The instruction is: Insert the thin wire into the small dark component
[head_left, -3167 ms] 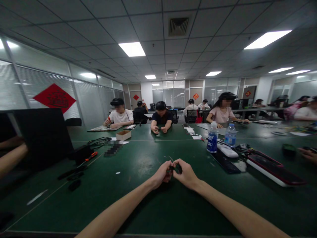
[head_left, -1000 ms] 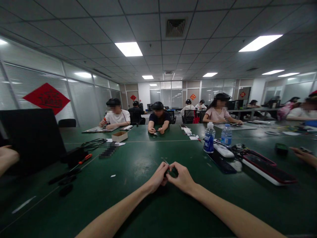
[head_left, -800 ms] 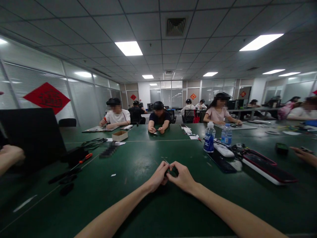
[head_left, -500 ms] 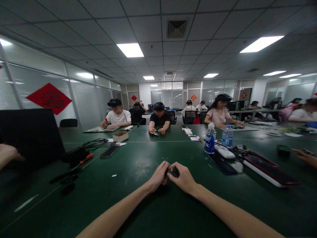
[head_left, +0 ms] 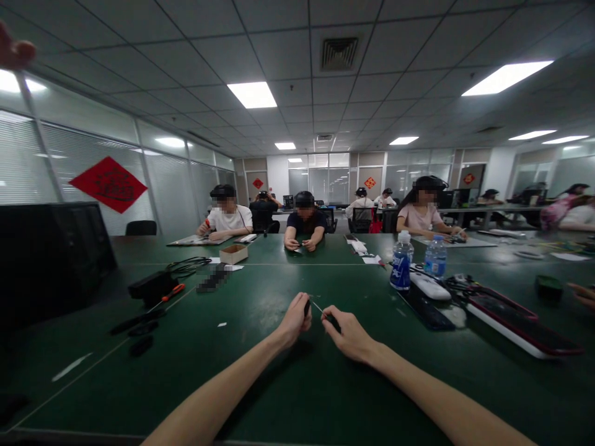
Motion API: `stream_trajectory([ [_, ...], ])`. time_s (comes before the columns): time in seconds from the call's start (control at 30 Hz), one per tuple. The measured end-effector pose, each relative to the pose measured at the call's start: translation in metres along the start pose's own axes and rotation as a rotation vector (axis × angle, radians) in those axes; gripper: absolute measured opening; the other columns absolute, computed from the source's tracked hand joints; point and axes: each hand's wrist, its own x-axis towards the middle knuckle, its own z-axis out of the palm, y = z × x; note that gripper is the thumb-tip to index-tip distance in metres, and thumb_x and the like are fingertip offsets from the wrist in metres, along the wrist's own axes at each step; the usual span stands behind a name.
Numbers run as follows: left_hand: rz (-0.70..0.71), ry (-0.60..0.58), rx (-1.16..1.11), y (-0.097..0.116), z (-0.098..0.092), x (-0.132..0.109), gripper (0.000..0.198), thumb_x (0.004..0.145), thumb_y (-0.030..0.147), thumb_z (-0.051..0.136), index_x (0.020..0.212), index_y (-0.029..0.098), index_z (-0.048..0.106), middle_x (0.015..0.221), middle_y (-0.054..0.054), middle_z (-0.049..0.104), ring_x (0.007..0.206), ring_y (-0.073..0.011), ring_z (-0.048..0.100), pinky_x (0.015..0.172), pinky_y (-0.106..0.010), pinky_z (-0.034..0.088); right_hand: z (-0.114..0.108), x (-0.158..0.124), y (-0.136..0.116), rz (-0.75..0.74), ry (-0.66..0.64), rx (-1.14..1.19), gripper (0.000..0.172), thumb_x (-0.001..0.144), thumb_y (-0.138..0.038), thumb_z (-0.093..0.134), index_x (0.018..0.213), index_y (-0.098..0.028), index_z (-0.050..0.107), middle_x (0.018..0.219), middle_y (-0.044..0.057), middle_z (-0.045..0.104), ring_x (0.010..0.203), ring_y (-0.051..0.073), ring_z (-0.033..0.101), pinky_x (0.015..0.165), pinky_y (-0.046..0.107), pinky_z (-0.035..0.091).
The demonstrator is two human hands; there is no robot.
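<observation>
My left hand (head_left: 294, 322) is closed around a small black object (head_left: 307, 308), mostly covered by the fingers, so its kind does not show. My right hand (head_left: 348, 331) pinches a thin, pale, shiny rod (head_left: 318, 307) that slants up towards the left hand. A dark patch shows within the curl of the right fingers; whether it belongs to the rod I cannot tell. Both hands are just above the green table (head_left: 279, 384), a small gap apart. I cannot make out whether the rod touches the black object.
An orange-handled screwdriver (head_left: 173, 292) lies by a black box (head_left: 151, 288) and cables at left. Bottles (head_left: 400, 263) stand at right near a dark phone (head_left: 427, 310) and a red-rimmed device (head_left: 525, 325). A small carton (head_left: 233, 254) lies ahead; people sit across the table.
My hands have drawn slightly apart, showing more of the rod and the black object between them. The view has turned a little left. Another person's hand at left has risen from the black monitor.
</observation>
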Motion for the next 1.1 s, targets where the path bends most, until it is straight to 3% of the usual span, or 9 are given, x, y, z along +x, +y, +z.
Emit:
stream_trajectory([
  [0.13, 0.012, 0.069, -0.012, 0.0016, -0.0058, 0.0045, 0.033, 0.079, 0.054, 0.044, 0.078, 0.022, 0.038, 0.05, 0.009, 0.034, 0.034, -0.0048, 0.026, 0.035, -0.017, 0.016, 0.0014, -0.0014, 0.002, 0.017, -0.167, 0.046, 0.026, 0.093, -0.034, 0.039, 0.111, -0.02, 0.051, 0.082, 0.002, 0.059, 0.069, 0.014, 0.057, 0.061, 0.023, 0.042],
  [0.23, 0.025, 0.088, -0.005, 0.0035, -0.0068, 0.0057, 0.033, 0.079, 0.054, 0.045, 0.078, 0.022, 0.038, 0.052, 0.008, 0.036, 0.033, -0.0043, 0.026, 0.034, -0.017, 0.016, 0.0025, -0.0019, 0.0036, 0.017, -0.214, 0.05, 0.029, 0.093, -0.037, 0.038, 0.114, -0.021, 0.051, 0.08, 0.001, 0.06, 0.069, 0.014, 0.057, 0.062, 0.023, 0.042],
  [0.83, 0.079, 0.069, 0.056, 0.0023, -0.0064, 0.0056, 0.031, 0.081, 0.053, 0.043, 0.077, 0.022, 0.037, 0.053, 0.008, 0.036, 0.034, -0.0054, 0.028, 0.034, -0.017, 0.019, 0.0023, -0.0019, 0.0002, 0.0, -0.193, 0.075, 0.032, 0.094, -0.039, 0.036, 0.113, -0.02, 0.054, 0.081, 0.002, 0.06, 0.069, 0.013, 0.057, 0.063, 0.023, 0.042],
  [1.1, 0.133, 0.109, 0.211, 0.0043, -0.005, 0.0001, 0.032, 0.084, 0.053, 0.036, 0.077, 0.023, 0.038, 0.054, 0.007, 0.039, 0.035, -0.0063, 0.028, 0.035, -0.019, 0.02, -0.0015, -0.001, -0.004, 0.043, -0.254, 0.118, 0.034, 0.095, -0.038, 0.031, 0.109, -0.019, 0.057, 0.076, 0.001, 0.06, 0.067, 0.011, 0.055, 0.063, 0.022, 0.04],
])
